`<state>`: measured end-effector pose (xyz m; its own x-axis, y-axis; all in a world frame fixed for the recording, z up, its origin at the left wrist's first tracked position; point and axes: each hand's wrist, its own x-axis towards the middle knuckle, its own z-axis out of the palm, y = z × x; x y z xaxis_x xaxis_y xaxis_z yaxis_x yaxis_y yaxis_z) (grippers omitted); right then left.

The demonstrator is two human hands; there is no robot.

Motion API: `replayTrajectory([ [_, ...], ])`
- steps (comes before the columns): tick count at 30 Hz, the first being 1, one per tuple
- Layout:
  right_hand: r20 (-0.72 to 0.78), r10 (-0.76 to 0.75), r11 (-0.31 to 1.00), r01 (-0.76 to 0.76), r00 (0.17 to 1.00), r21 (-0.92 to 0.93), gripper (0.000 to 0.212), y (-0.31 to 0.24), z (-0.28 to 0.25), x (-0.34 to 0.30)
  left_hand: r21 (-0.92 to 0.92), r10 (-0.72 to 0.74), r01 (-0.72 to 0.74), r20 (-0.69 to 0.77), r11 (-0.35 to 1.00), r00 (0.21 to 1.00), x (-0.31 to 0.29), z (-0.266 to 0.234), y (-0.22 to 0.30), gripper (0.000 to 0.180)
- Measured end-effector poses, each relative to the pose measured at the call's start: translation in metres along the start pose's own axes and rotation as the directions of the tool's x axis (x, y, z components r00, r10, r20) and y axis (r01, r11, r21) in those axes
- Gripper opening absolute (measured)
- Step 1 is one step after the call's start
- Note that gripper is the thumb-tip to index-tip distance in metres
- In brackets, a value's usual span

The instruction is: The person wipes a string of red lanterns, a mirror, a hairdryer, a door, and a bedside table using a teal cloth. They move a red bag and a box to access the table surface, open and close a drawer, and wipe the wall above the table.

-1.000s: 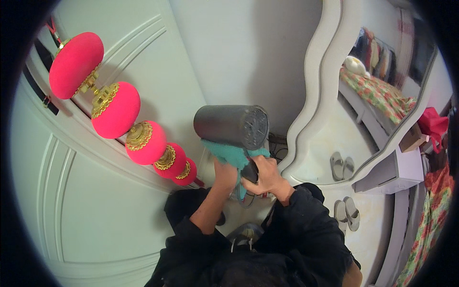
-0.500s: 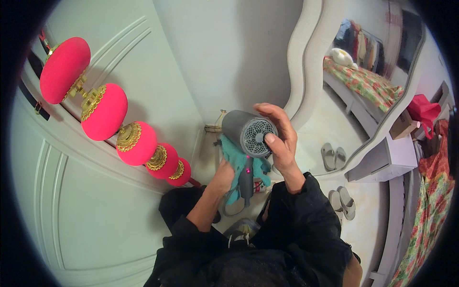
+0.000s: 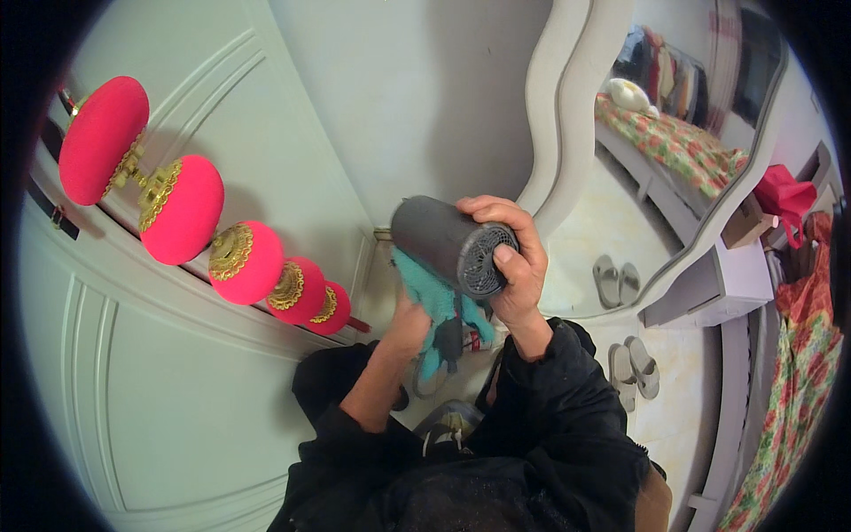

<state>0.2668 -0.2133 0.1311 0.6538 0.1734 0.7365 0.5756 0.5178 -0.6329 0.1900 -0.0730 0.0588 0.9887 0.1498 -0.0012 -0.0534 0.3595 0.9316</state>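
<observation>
A dark grey hair dryer (image 3: 430,238) is held up in front of me, its barrel slanting down to the right and its round rear grille turned to the lower right. My right hand (image 3: 521,270) is closed round the grille end, thumb on the grille's edge and fingers over the top. Beneath the barrel a teal cloth (image 3: 427,288) drapes around the upper handle. My left hand (image 3: 408,326) grips this cloth from below left; its fingers are hidden behind the cloth. The handle's lower part hangs out between the cloth's folds.
Red lantern-like balls (image 3: 182,213) with gold trim hang along the pale door (image 3: 177,390) on the left. A wavy-framed mirror (image 3: 567,213) stands at right. Grey slippers (image 3: 643,365) lie on the floor beside a white cabinet (image 3: 714,288), with a flowered bedspread (image 3: 789,399) farther right.
The hair dryer has turned, so more of its barrel side shows and its grille faces farther right. My right hand has tilted with it, and less of the handle is visible.
</observation>
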Motion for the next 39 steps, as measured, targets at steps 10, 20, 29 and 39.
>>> replayTrajectory([
  [10, -0.019, 0.018, 0.999, -0.017, 1.000, 0.043, 0.072, -0.006, -0.007, -0.010, 0.622, 0.565, -0.487, 0.085, 0.613, 0.820, 0.003, -0.012, 0.016, 0.038],
  [20, -0.007, 0.013, 0.995, -0.012, 1.000, 0.097, 0.072, -0.001, -0.011, -0.013, 0.717, 0.622, -0.592, 0.283, 0.369, 0.730, 0.011, -0.040, -0.006, 0.061],
  [29, -0.062, -0.014, 0.998, 0.017, 0.998, 0.056, 0.062, -0.004, -0.007, -0.013, 0.839, 0.580, -0.425, 0.168, 0.341, 0.797, 0.001, -0.028, -0.004, 0.056],
  [39, -0.320, 0.318, 0.870, -0.141, 0.892, 0.472, 0.037, 0.022, -0.021, -0.011, 0.829, 0.662, -0.499, 0.227, 0.253, 0.714, -0.008, 0.024, 0.022, 0.044],
])
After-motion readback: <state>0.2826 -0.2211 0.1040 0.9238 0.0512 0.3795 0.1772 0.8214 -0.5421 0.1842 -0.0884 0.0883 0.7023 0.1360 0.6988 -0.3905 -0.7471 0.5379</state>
